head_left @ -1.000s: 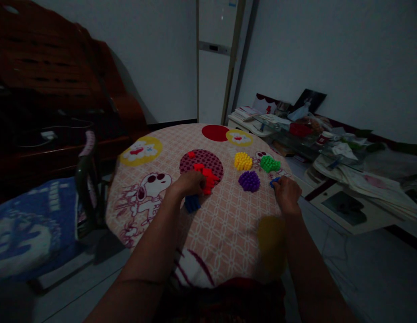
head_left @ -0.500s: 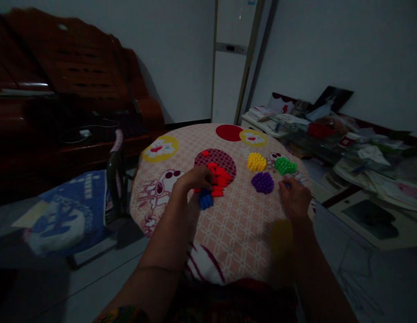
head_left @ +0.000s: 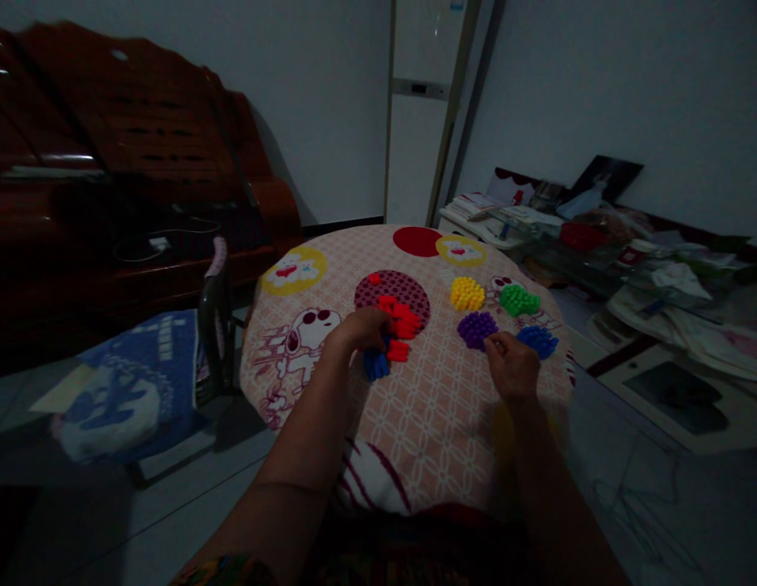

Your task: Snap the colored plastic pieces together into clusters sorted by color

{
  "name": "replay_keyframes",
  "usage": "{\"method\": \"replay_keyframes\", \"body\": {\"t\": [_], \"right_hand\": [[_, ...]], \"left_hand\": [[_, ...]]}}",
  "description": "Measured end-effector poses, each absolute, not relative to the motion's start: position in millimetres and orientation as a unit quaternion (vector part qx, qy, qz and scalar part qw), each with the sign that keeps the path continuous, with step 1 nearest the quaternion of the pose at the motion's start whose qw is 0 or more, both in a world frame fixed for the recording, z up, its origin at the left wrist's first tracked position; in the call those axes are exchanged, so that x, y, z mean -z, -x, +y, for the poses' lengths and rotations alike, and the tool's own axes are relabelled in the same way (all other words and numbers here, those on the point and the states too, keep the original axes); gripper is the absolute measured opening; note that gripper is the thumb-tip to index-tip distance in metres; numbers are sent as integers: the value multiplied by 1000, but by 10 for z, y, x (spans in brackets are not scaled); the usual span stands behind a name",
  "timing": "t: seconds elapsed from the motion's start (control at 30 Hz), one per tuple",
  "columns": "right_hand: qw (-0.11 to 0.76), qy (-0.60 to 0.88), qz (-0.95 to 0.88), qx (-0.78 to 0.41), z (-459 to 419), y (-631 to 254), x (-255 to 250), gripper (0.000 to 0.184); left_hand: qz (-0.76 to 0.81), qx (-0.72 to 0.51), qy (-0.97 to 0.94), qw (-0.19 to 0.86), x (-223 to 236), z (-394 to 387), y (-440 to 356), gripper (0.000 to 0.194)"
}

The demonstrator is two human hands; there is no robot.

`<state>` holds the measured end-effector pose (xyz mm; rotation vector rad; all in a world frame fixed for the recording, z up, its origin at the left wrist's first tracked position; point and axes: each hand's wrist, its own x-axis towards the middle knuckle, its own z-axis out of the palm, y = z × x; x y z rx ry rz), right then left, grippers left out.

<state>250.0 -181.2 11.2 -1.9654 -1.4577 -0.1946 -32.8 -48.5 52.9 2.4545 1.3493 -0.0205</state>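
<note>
Red plastic pieces (head_left: 403, 320) lie in a loose pile on the dark red circle of the tablecloth. Blue plastic pieces (head_left: 376, 365) sit at the pile's near left side. My left hand (head_left: 371, 329) is curled over the join of red and blue, its fingertips closed and partly hidden; what they hold does not show. My right hand (head_left: 514, 366) is closed in a pinch beside the purple knobbly cluster (head_left: 474, 330), and anything in it is too small to make out. Just behind its knuckles sits a blue knobbly cluster (head_left: 540, 342).
A yellow cluster (head_left: 467, 293) and a green cluster (head_left: 518, 300) stand farther back on the round table (head_left: 427, 431). One red piece (head_left: 374, 278) lies apart. A chair (head_left: 134, 382) is at left, a wooden bench (head_left: 140, 138) behind it, a cluttered cabinet (head_left: 628, 301) at right.
My right hand has moved left from the blue cluster toward the purple one, uncovering the blue cluster. My left hand has stayed at the red and blue pieces. The view has swung left.
</note>
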Motion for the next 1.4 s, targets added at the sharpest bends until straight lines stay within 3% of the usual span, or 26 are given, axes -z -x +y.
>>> {"method": "replay_keyframes", "body": {"t": [0.4, 0.67, 0.83, 1.0, 1.17, 1.4], "right_hand": [[421, 713, -561, -10, -1903, -2344, -97, 29], [559, 603, -536, -191, -1843, -1971, -122, 28], [594, 567, -496, -280, -1822, -1850, -146, 36], [605, 551, -494, -295, -1881, -1867, -144, 50], [615, 525, -519, -278, -1938, -1856, -156, 41], [706, 517, -386, -291, -1964, -1879, -174, 38]], "left_hand": [[463, -82, -853, 227, -415, -350, 407, 25], [304, -233, -857, 344, -558, -581, 86, 25], [246, -272, -819, 442, -543, -814, -302, 23], [288, -298, -709, 571, -476, -877, -501, 32], [309, -316, -630, 639, -453, -917, -583, 37], [265, -330, -566, 707, -416, -965, -623, 47]]}}
